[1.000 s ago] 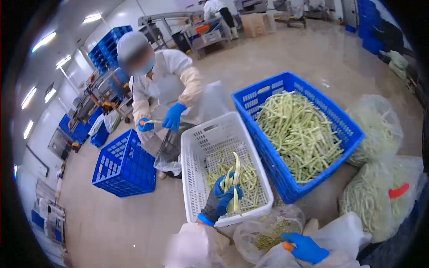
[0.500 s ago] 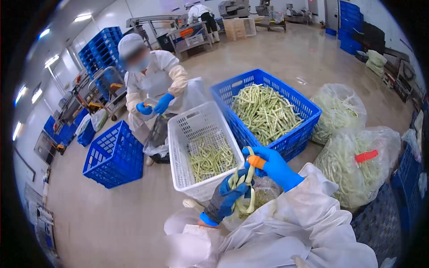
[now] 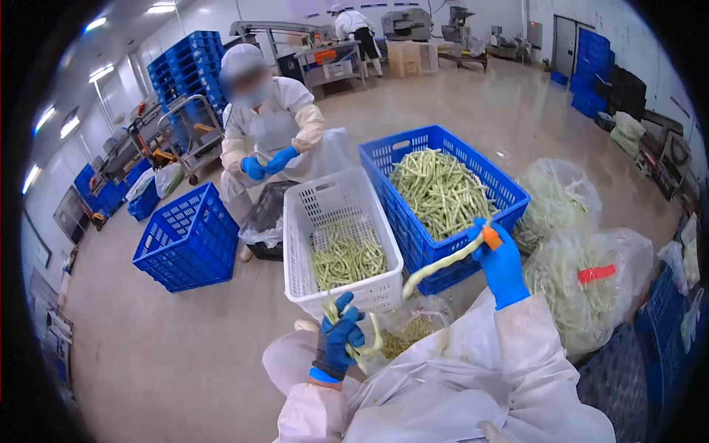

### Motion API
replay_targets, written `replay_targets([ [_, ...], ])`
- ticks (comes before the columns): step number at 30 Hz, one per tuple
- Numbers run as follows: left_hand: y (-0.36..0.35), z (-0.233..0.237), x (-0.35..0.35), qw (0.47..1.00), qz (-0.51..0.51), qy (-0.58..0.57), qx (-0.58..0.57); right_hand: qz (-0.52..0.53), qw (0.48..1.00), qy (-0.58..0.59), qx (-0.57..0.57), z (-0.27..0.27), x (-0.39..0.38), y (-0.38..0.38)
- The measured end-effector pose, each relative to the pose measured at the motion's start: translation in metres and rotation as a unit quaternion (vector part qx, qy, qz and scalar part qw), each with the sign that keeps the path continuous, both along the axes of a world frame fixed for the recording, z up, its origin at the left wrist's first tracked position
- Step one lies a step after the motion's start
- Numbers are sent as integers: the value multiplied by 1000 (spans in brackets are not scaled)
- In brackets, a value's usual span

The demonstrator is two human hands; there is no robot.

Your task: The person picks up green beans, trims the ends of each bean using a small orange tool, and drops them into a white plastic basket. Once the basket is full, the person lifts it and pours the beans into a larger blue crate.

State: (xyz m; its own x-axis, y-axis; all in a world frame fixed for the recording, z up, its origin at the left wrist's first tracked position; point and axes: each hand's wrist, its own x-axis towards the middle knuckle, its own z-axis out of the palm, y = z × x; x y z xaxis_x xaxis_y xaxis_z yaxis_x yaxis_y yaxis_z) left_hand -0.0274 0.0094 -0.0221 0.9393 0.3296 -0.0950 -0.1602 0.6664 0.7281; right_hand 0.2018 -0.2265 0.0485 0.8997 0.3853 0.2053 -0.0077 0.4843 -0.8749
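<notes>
Several green beans [image 3: 377,334] are gripped in my left hand [image 3: 341,336], gloved in blue and grey, below the front of the white crate [image 3: 343,297]. My right hand [image 3: 500,258], in a blue glove with an orange cover on a finger, pinches one end of a long pale bean [image 3: 443,264] near the blue crate's front corner. Cut beans lie in the white crate. The blue crate [image 3: 402,214] is heaped with long beans [image 3: 441,190]. Under my hands is a plastic bag [image 3: 417,319] with small green bits.
A co-worker [image 3: 269,125] in blue gloves sits across, behind a black crate [image 3: 267,214]. An empty blue crate [image 3: 188,240] stands on the left floor. Bags of beans [image 3: 583,284] are at the right. Another person [image 3: 354,29] stands at a far bench.
My hands have moved apart: the right went up and right with one bean, the left down and left with the others. The co-worker's hands have shifted, and the view has turned slightly.
</notes>
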Motion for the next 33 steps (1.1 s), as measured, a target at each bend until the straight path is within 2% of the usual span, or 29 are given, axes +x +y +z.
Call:
replay_targets([
  [2,-17,16,5,997,31,53,40,20,977,133,168,-18,-5,7],
  [3,-22,19,11,996,41,73,14,52,966,151,203,-30,-10,12],
  [4,-25,6,18,997,30,-1,-70,94,949,180,240,-44,-16,17],
  [5,-31,15,24,991,14,-50,-125,127,942,181,253,-50,-27,24],
  [7,-36,21,37,962,-21,-143,-232,119,948,179,236,-56,-53,38],
  [8,-38,30,44,956,-7,-169,-238,88,976,108,167,-53,-67,42],
  [9,-41,43,50,958,39,-148,-244,38,996,-38,76,-52,-82,44],
  [10,-42,52,53,956,83,-126,-250,-15,983,-181,-15,-51,-92,43],
  [11,-40,53,56,962,109,-103,-229,-10,983,-184,-15,-47,-96,38],
  [12,-34,44,58,961,112,-106,-229,9,933,-348,-87,-42,-98,32],
  [13,-24,29,61,977,78,-91,-179,27,851,-501,-156,-37,-100,26],
  [14,-20,36,61,988,42,-75,-127,27,850,-502,-156,-32,-103,21],
  [16,-19,48,52,993,13,-66,-95,44,725,-643,-244,-26,-108,14],
  [18,-14,62,43,998,-29,-51,20,37,709,-652,-266,-35,-107,9],
  [20,-9,65,38,997,-53,-54,10,82,659,-691,-284,-39,-106,5],
  [21,-9,65,37,993,-43,-11,107,83,660,-691,-285,-36,-107,4],
  [22,-9,66,36,978,-34,34,203,154,659,-673,-299,-31,-109,2],
  [23,-12,78,33,970,-47,76,228,223,656,-651,-311,-26,-110,3],
  [24,-15,82,30,969,-52,77,230,219,659,-648,-312,-21,-103,4],
  [26,-25,86,29,969,-12,61,239,140,803,-514,-269,-5,-78,4],
  [28,-29,88,27,963,-28,64,261,76,821,-486,-289,41,-74,20],
  [29,-30,89,26,960,-39,60,269,68,824,-480,-294,48,-71,26],
  [31,-27,88,25,960,-63,38,270,85,740,-600,-292,56,-64,36],
  [33,-26,89,23,958,-66,47,273,117,721,-602,-321,64,-63,40],
])
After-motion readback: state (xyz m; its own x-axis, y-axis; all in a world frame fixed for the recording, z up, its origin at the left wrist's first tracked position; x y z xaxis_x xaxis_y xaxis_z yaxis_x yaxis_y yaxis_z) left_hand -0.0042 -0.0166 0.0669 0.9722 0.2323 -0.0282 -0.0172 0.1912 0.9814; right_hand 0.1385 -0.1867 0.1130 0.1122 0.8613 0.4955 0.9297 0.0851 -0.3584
